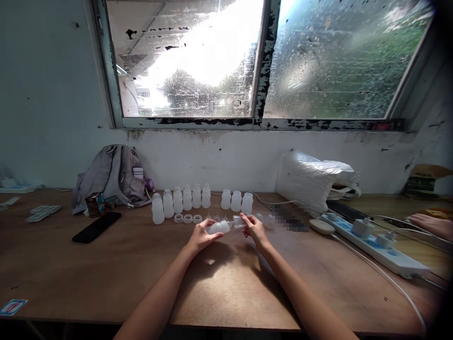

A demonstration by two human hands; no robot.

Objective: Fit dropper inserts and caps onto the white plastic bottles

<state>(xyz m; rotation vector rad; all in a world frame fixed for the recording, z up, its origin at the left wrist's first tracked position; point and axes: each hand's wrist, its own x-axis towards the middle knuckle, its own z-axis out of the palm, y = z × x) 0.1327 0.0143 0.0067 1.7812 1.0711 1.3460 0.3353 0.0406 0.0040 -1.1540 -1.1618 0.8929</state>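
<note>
Above the middle of the table, my left hand (202, 236) is wrapped round a white baby bottle (216, 227) that lies tilted nearly sideways, its nipple end pointing right. Between the fingers of my right hand (255, 230) is a clear bottle cap (239, 222), its opening facing the nipple, close to it. Behind my hands stand several capped baby bottles (177, 200) in a slanting row. Three uncapped bottles (236, 201) stand right of them. Three white collar rings (188, 218) lie in front of the row, with clear nipples (208, 216) beside them, partly hidden by my hands.
At the left are a grey backpack (106, 174), a small brown box (95, 204) and a black phone (96, 227). On the right are a white plastic bag (311, 177), a power strip (375, 245) with cables, a round white device (322, 226) and another person's hand (432, 225).
</note>
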